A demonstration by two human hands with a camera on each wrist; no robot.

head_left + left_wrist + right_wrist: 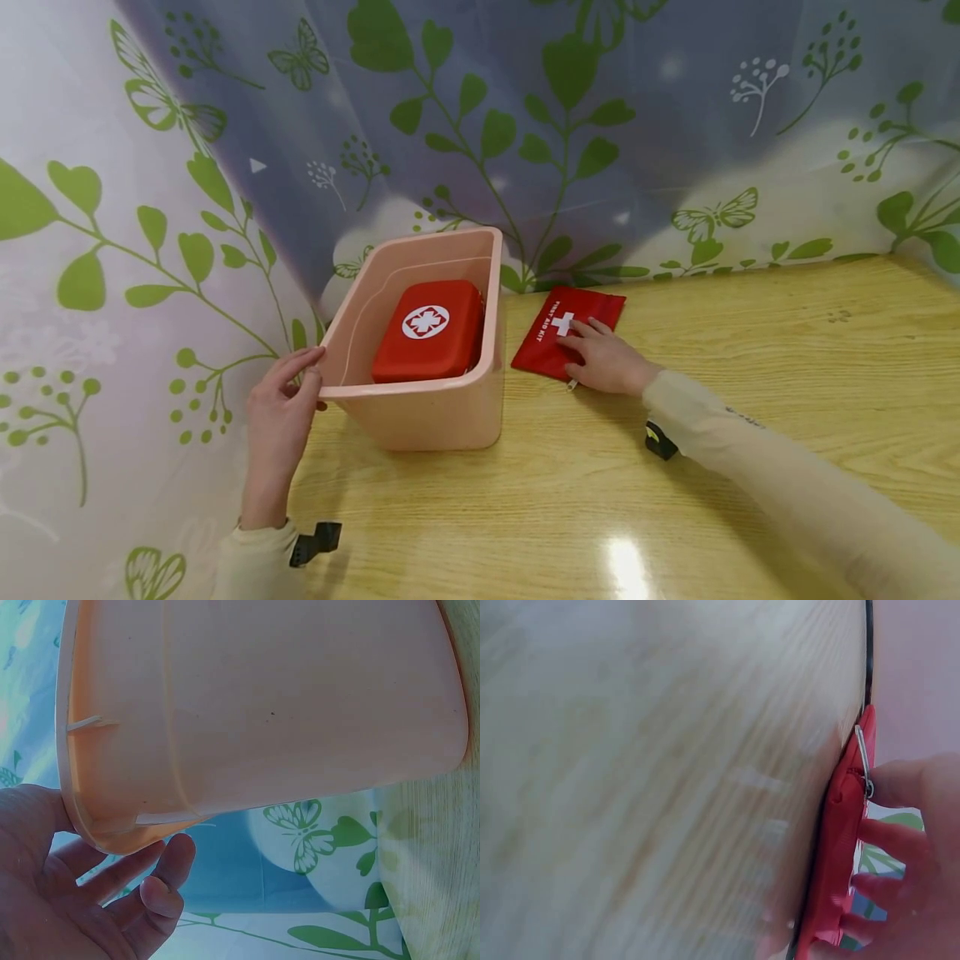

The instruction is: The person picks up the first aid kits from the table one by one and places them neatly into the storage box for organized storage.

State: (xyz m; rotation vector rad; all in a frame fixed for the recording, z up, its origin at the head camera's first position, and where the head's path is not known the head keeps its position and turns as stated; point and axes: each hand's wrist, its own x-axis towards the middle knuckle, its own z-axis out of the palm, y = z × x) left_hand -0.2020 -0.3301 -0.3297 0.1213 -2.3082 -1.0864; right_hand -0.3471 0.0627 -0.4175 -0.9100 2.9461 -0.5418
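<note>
My left hand (pixel 281 412) holds the near left corner of a pink plastic bin (pixel 442 414) by its rim; the left wrist view shows that hand (pixel 97 892) with fingers curled beneath the rim. Inside the bin lies a red first aid case (pixel 457 333) with a white round emblem. To the right of the bin, a flat red first aid pouch (pixel 546 337) with a white cross rests on the table. The fingertips of my right hand (pixel 611 360) lie spread on the pouch. A metal zipper pull (pixel 864 761) hangs near the thumb in the right wrist view.
The wood-grain table (pixel 810 367) stretches to the right and toward me. Behind it hangs a blue and white curtain (pixel 667 167) with green leaves and butterflies, which continues along the left side, close to the bin and my left hand.
</note>
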